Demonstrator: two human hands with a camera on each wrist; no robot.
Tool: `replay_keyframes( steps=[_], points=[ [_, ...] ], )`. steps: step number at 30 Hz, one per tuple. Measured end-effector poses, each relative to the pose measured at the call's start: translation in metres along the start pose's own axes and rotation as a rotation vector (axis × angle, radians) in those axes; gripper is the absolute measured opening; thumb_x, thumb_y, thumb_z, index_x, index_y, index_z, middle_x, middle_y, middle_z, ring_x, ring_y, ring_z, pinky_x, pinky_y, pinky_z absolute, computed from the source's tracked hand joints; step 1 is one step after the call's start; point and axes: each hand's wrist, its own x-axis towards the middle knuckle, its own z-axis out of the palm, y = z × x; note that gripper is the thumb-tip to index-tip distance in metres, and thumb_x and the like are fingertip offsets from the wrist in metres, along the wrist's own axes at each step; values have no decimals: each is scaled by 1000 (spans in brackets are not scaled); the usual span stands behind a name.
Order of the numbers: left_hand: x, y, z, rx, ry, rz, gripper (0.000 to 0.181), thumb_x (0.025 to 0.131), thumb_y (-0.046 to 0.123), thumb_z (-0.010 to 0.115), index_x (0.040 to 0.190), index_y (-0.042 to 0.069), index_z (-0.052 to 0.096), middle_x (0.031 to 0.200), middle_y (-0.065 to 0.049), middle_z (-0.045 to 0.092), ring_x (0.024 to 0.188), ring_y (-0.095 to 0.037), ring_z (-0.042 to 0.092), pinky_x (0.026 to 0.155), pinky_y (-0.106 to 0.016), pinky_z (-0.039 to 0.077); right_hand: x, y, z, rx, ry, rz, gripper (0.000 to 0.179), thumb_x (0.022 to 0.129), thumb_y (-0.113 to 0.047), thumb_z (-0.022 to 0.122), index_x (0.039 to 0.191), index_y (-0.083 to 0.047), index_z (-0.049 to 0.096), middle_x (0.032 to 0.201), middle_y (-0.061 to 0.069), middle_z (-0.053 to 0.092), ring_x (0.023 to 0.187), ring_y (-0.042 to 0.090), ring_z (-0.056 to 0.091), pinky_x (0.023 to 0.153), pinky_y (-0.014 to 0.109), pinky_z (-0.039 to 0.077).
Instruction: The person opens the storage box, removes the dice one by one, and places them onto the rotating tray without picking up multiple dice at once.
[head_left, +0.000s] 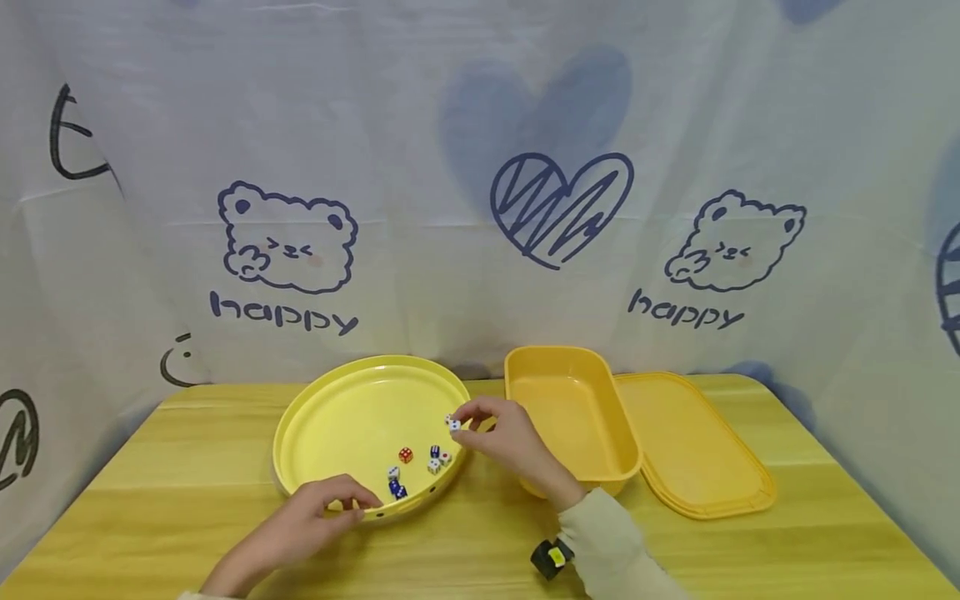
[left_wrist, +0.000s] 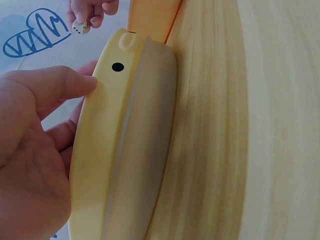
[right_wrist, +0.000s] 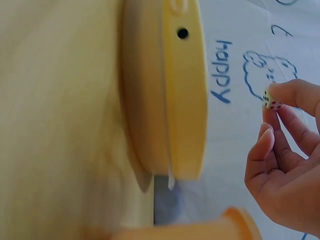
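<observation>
A round yellow tray (head_left: 337, 425) stands on the table, with several small dice near its front and right side. Among them are a red die (head_left: 406, 455), blue dice (head_left: 395, 486) and white dice (head_left: 434, 467). My left hand (head_left: 315, 512) grips the tray's front rim, thumb on one side and fingers on the other; the left wrist view shows the tray's outer wall (left_wrist: 100, 145) close up. Between thumb and fingertips my right hand (head_left: 506, 437) pinches a white die (right_wrist: 272, 101) with black and red pips, held above the tray's right edge. Another white die shows just beside it in the head view.
Right of the tray stands an orange-yellow rectangular box (head_left: 573, 408), uncovered. Its flat lid (head_left: 697, 450) lies on the table at the box's right side. A black strap with a yellow piece (head_left: 551, 558) is at my right wrist. A printed cloth (head_left: 420, 275) hangs behind the table.
</observation>
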Motion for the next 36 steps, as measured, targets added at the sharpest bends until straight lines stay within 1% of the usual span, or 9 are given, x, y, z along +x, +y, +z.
replay_keyframes(
  steps=[6,11,15,19,26,36],
  points=[
    [1,-2,-1,-18,-19,-22,15,94,2,58,103,8,70,93,4,65,83,-5,53,65,-26,45,-2,-1,17,-7,-50,-44,13,83,-13,75,94,-8,71,91,-5,64,83,15,55,71,27,46],
    [-2,-2,-2,-15,-16,-23,15,94,2,58,103,8,69,93,4,65,83,-5,53,66,-26,45,-6,0,31,15,-98,-54,12,82,-11,75,92,-8,71,85,-5,64,78,9,55,69,26,45],
    [-2,-1,-1,1,-4,-9,16,94,1,59,104,7,70,93,4,65,83,-5,53,67,-26,45,-9,1,36,17,-112,-66,11,82,-10,74,92,-7,71,81,-8,62,75,5,54,67,24,45],
    [-1,1,-2,-3,-4,-16,16,94,2,59,104,7,70,93,4,65,83,-5,54,68,-26,45,-11,2,38,7,-113,-90,11,82,-9,73,92,-6,71,80,-10,62,73,4,53,65,24,46],
    [1,3,-2,1,-6,-9,16,94,2,59,103,8,70,92,4,65,83,-5,54,68,-26,46,-10,3,40,-14,-129,-29,11,82,-11,74,92,-8,72,82,-6,63,75,6,54,66,24,45],
    [0,3,-3,-7,-10,-27,15,94,3,59,104,8,70,93,3,65,83,-5,54,68,-26,45,-11,2,42,-8,-136,-21,12,82,-12,75,93,-9,72,83,-8,63,76,7,55,67,24,46]
  ],
)
